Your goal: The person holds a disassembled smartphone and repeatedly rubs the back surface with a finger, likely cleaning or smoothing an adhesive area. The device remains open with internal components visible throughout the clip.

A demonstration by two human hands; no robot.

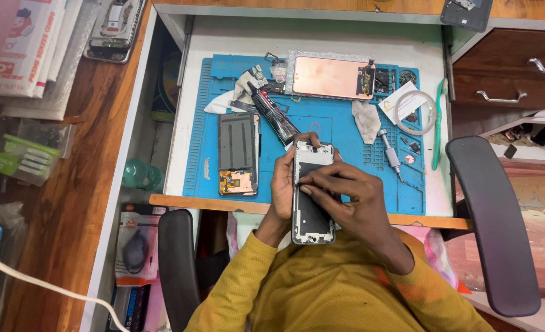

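The left hand (283, 184) grips the opened phone (312, 193) by its left edge while the right hand's (352, 200) fingertips press its back (nothing pinched), so uneven pressure could crack it.

A phone repair workshop: blue repair mat (334, 132), opened phones (238, 154), screwdriver (390, 155) and glue tube (275, 114).

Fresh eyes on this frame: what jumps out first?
First the opened phone at centre, gripped along its left edge by the left hand while the right hand presses fingertips onto its inside. Behind it lies a bright blue work mat carrying a copper-backed screen panel at the top, a second dismantled phone at left and a black glue tube.
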